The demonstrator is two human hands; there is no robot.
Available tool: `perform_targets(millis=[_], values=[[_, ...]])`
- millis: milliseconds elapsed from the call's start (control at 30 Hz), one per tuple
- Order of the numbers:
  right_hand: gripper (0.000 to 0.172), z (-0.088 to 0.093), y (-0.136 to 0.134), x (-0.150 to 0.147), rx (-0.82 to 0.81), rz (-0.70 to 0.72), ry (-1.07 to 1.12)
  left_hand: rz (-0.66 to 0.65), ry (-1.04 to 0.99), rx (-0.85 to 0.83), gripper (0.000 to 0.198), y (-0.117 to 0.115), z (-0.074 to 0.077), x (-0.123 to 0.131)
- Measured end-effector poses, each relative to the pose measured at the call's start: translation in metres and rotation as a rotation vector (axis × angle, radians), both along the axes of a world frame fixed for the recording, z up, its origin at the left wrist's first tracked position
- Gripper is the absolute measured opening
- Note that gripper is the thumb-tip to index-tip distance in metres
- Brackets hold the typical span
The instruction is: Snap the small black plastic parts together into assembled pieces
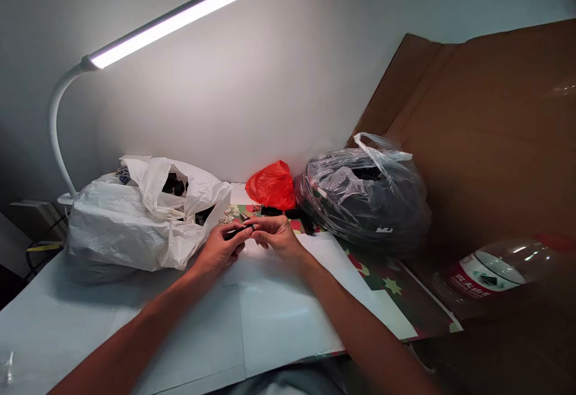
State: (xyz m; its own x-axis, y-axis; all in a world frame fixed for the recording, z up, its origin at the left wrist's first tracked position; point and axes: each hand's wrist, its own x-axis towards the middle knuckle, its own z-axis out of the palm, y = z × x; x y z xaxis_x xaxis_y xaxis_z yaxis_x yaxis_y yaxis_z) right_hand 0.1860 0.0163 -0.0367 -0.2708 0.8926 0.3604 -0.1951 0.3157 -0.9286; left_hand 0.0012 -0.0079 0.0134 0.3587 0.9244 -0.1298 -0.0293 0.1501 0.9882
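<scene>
Pale wall (202, 125) backs the counter (425, 311), whose patterned top is partly covered by white sheets (288, 311); I use the red bag (271, 185), set near the wall, as the location reference. White bag (117, 227): left of the red bag, mouth open, dark items (174, 185) showing inside; I judge it is turned so for easy reach. Clear bag (360, 209): immediately right of the red bag, bundled around dark contents; likely set back there to spare the sheets. Small shiny pieces (226, 216): left of and nearer me than the red bag; too small for me to identify. Lamp (193, 17): above and left of the red bag, lit; its angle probably serves the hands. Dark piece (237, 232): nearer me than the red bag, slightly left. Left hand (224, 245): grip pinching the dark piece between thumb and fingers, apparently to steady it; right hand (276, 233): thumb and forefinger appear to pinch its right end, presumably for fine control; contact is partly hidden. Cardboard (490, 119) and bottle (477, 275): well right of the red bag.
</scene>
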Motion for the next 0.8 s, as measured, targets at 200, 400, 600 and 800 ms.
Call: perform_targets(millis=[200, 400, 600, 800], values=[[0.051, -0.0003, 0.0004, -0.0002, -0.003, -0.012, 0.008, -0.007, -0.008, 0.020, 0.062, 0.0024, -0.0026, 0.0008], [0.054, 0.0004, -0.0011, -0.0003, -0.018, -0.004, -0.008, 0.029, 0.013, 0.051, 0.061, 0.0026, -0.0027, 0.0005], [0.061, 0.0033, -0.0011, -0.0018, -0.083, 0.069, -0.010, 0.076, 0.083, 0.159, 0.058, 0.0030, -0.0059, 0.0005], [0.054, 0.0048, -0.0010, -0.0023, -0.130, 0.075, -0.046, 0.068, 0.168, 0.163, 0.057, 0.0066, -0.0079, -0.0008]])
